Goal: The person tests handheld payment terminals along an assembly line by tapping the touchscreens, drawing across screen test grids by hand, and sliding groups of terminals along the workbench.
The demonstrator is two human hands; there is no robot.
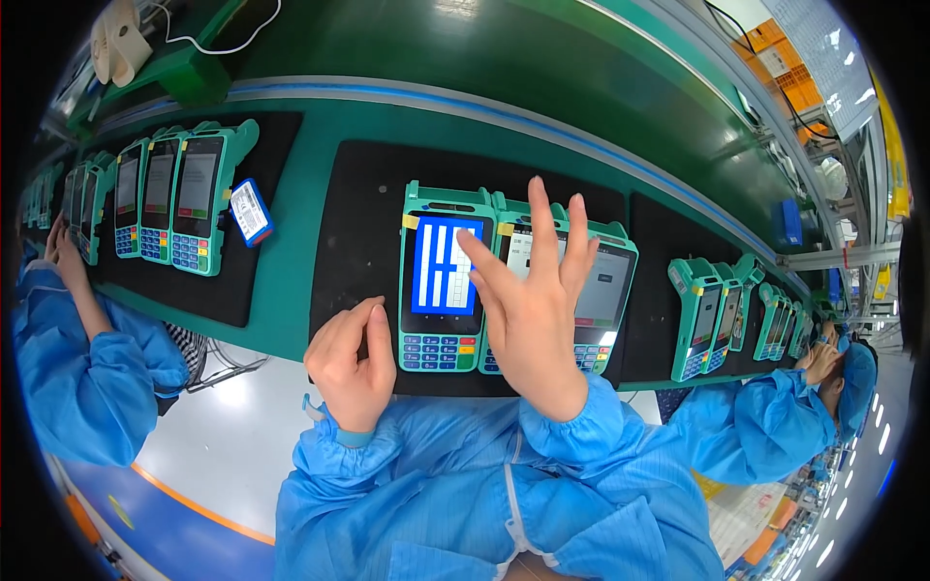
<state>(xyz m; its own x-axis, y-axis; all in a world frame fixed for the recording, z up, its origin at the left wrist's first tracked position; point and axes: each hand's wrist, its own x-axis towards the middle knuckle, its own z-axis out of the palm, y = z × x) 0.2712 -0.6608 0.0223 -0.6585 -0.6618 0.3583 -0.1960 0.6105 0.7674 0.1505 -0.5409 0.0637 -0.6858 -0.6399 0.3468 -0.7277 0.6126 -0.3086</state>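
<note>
Three teal payment terminals stand side by side on a black mat in front of me. The left payment terminal (442,358) has a lit screen with blue and white bars and a keypad of blue, red, yellow and green keys. My right hand (535,310) is spread over the middle payment terminal (520,252), hiding much of it. Its index fingertip is at the left terminal's screen; whether it touches, I cannot tell. The right payment terminal (603,281) shows a pale screen, partly covered by my fingers. My left hand (352,363), loosely curled with nothing visible in it, rests beside the left terminal at the mat's near edge.
More terminals (199,194) stand on a mat at left, beside a blue-and-white battery-like block (251,212). A co-worker's hand (68,257) is by the terminals there. On the right are other terminals (699,315) and a co-worker in blue (756,426). A green raised ledge (465,97) runs behind.
</note>
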